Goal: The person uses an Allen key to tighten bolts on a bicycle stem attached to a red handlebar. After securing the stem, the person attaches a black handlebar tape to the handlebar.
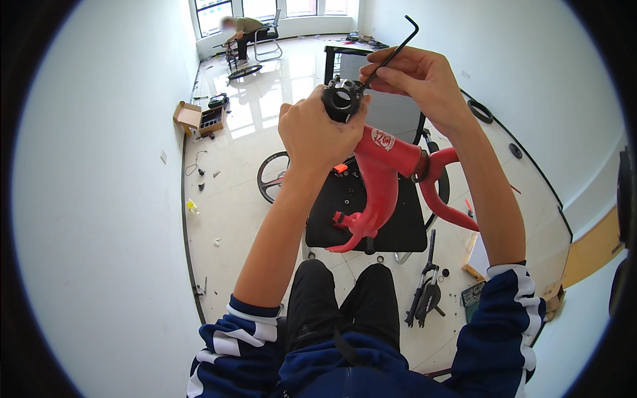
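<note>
My left hand is wrapped round a black metal bicycle clamp with a round opening and bolts at its top. A long black hex key is pinched in the fingers of my right hand. Its short bent end points up, while the long end reaches the clamp's right side; whether it sits in a bolt I cannot tell. Just below my hands is a red bicycle frame, resting over a black chair seat. My left hand hides how the clamp meets the frame.
A wheel lies left of the chair. On the floor to the right is a suspension fork. An open cardboard box stands along the left wall. Near the windows, another person sits bent over a small bicycle.
</note>
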The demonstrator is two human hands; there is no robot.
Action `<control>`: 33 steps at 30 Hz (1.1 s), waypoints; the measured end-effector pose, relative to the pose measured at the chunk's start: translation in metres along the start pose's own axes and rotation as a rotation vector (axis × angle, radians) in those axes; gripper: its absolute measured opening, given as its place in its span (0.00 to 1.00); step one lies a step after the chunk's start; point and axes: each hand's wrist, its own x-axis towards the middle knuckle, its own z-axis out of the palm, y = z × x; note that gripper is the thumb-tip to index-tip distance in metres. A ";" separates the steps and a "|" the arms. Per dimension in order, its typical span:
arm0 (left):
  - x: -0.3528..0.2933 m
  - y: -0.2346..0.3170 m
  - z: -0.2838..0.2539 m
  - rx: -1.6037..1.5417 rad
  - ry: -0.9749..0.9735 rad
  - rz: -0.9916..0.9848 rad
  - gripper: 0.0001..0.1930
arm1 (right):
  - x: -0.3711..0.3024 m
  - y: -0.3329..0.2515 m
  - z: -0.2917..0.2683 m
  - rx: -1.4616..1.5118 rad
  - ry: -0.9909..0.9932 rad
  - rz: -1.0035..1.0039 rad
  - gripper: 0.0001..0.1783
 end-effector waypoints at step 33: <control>0.000 0.001 0.006 0.005 -0.011 0.026 0.23 | 0.006 -0.017 -0.007 -0.273 -0.066 0.070 0.11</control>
